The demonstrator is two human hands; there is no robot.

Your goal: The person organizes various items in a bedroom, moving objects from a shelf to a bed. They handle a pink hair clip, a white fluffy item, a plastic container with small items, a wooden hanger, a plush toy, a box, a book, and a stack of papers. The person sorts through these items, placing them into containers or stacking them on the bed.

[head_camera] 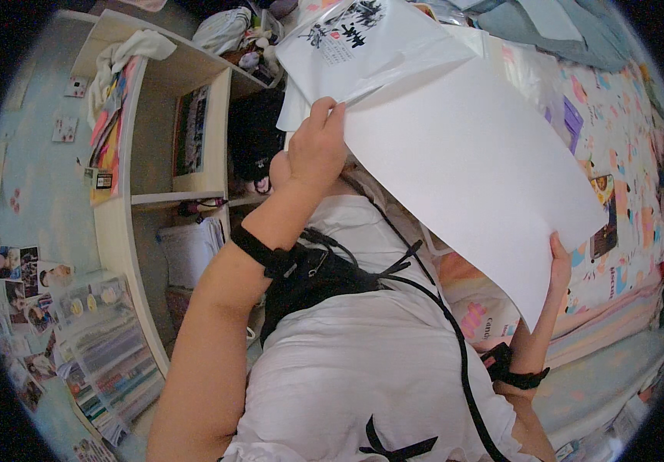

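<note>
A large sheet of blank white paper [470, 150] stretches between my two hands, bent in a soft curve. My left hand [320, 138] pinches its near-left corner together with the edge of a clear plastic sleeve [361, 52]. Black brush-style writing and a small red mark are printed on that sleeve. The sheet's far end meets the plastic's edge; whether it runs inside is unclear. At the sheet's lower right edge, my right hand [560, 263] grips it, thumb on top and the other fingers mostly hidden behind the paper.
Patterned bedding [626, 231] spreads on the right, with a smartphone [603, 222] and a purple packet [572, 124] on it. A pale wooden shelf unit [179, 199] stands on the left. Below it sits a clear plastic box [106, 346]. A black cable [459, 346] hangs across my front.
</note>
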